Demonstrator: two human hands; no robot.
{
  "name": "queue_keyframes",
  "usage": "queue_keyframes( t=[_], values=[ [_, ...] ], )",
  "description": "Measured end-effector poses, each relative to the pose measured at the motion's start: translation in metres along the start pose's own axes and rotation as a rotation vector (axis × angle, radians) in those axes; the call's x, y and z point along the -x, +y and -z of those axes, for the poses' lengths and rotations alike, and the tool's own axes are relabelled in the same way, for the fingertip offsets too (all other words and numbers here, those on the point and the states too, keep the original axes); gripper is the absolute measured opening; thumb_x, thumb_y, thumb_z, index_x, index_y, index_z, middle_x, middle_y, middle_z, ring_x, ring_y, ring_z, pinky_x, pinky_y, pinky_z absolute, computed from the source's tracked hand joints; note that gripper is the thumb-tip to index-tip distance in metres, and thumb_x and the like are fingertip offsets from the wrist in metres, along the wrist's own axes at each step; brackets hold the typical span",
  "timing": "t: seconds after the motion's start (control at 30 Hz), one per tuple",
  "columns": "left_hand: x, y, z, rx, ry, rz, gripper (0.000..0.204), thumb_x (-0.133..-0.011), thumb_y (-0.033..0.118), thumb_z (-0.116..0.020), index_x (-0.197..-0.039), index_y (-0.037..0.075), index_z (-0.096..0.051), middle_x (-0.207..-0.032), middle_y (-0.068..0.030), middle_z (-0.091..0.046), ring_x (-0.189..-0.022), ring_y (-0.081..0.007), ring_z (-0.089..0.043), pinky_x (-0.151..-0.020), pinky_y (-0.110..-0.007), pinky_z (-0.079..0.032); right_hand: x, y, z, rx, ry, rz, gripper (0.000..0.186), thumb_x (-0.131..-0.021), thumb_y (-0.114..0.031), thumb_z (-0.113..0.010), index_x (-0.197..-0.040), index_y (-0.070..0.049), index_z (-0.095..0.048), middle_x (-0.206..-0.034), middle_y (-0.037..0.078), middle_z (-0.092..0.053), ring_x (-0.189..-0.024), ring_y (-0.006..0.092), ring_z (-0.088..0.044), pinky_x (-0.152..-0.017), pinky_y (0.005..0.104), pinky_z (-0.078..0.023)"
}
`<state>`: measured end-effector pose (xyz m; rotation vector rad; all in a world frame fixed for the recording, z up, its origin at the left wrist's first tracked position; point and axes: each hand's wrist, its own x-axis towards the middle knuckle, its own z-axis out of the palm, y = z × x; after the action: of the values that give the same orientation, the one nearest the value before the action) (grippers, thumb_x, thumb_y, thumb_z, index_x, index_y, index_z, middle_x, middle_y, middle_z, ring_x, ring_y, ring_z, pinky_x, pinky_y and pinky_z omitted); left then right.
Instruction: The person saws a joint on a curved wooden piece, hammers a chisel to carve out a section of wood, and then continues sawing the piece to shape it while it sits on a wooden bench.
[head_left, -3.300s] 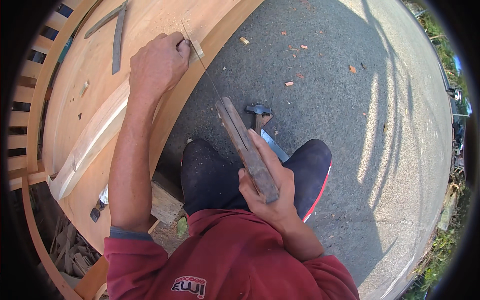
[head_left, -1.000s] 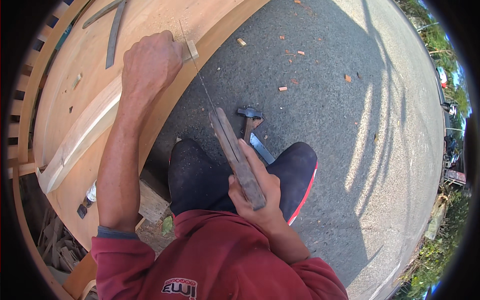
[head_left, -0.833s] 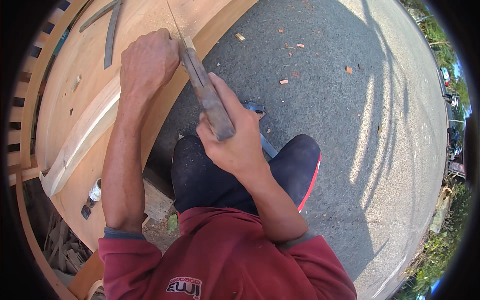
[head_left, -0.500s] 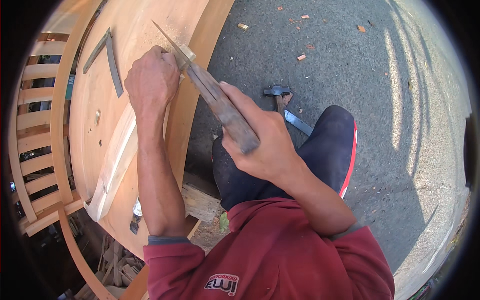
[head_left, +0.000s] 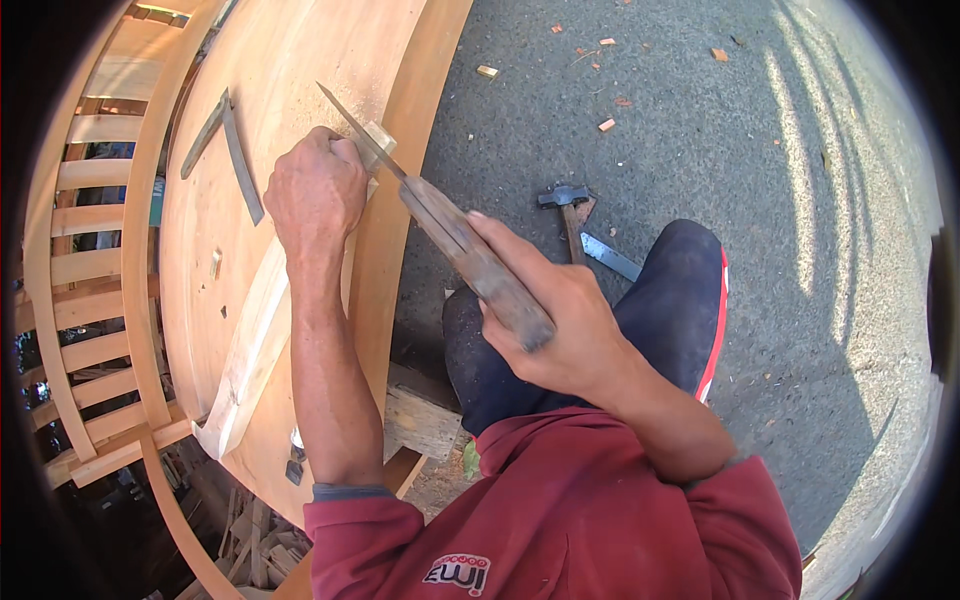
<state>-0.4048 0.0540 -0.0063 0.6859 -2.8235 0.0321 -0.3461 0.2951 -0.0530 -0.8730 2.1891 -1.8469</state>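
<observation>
My left hand (head_left: 318,190) is closed around a long pale strip of wood (head_left: 250,365), pressing it against the broad wooden surface. In my right hand (head_left: 565,320) is the wooden handle of a handsaw (head_left: 455,235). The saw's thin blade crosses the strip near its far end, just right of my left fist. A short squared end of the strip (head_left: 378,140) sticks out past the blade. Fine sawdust lies on the surface by the blade tip. My left fist hides how deep the cut goes.
A dark angled metal tool (head_left: 232,150) lies on the wooden surface (head_left: 290,60). A slatted wooden frame (head_left: 95,270) stands at the left. On the pavement are a hammer (head_left: 570,215), a metal blade (head_left: 610,257) beside it and scattered wood chips. A wood block (head_left: 422,420) sits near my knee.
My right hand has drawn the saw back a little toward me and to the right. The left hand keeps its hold; the whole view has shifted slightly.
</observation>
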Motion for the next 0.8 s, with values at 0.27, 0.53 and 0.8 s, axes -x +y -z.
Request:
queue_keyframes(
  t=[0.27,0.53,0.8],
  values=[
    [0.001,-0.001,-0.001,0.003,0.014,-0.012,0.035,-0.093,0.024,-0.048,-0.102,0.006,-0.077,-0.094,-0.0239,-0.074,-0.091,-0.0405,-0.072,-0.084,-0.048,-0.054,-0.030,0.012,-0.007,0.064,-0.070,-0.009,0.089,-0.071,0.001,-0.077,-0.153,-0.002,-0.041,-0.115,0.023,-0.072,-0.094,0.0410,-0.073,-0.079,0.0439,-0.061],
    [0.007,0.006,-0.004,0.011,0.024,-0.005,0.031,-0.091,0.023,-0.053,-0.092,0.000,-0.074,-0.088,-0.0260,-0.073,-0.085,-0.0427,-0.071,-0.081,-0.051,-0.054,0.042,0.009,0.020,0.050,-0.018,0.085,0.092,-0.071,-0.002,-0.078,-0.155,-0.003,-0.039,-0.105,0.025,-0.072,-0.089,0.0417,-0.072,-0.076,0.0451,-0.058],
    [-0.001,0.001,0.002,0.012,0.041,0.005,0.031,-0.091,0.023,-0.054,-0.090,-0.001,-0.073,-0.085,-0.0265,-0.072,-0.082,-0.0434,-0.071,-0.080,-0.052,-0.054,0.032,0.028,0.003,0.024,0.051,0.133,0.076,-0.077,0.007,-0.070,-0.150,0.001,-0.048,-0.115,0.021,-0.073,-0.089,0.0305,-0.077,-0.079,0.0327,-0.058]
  ],
)
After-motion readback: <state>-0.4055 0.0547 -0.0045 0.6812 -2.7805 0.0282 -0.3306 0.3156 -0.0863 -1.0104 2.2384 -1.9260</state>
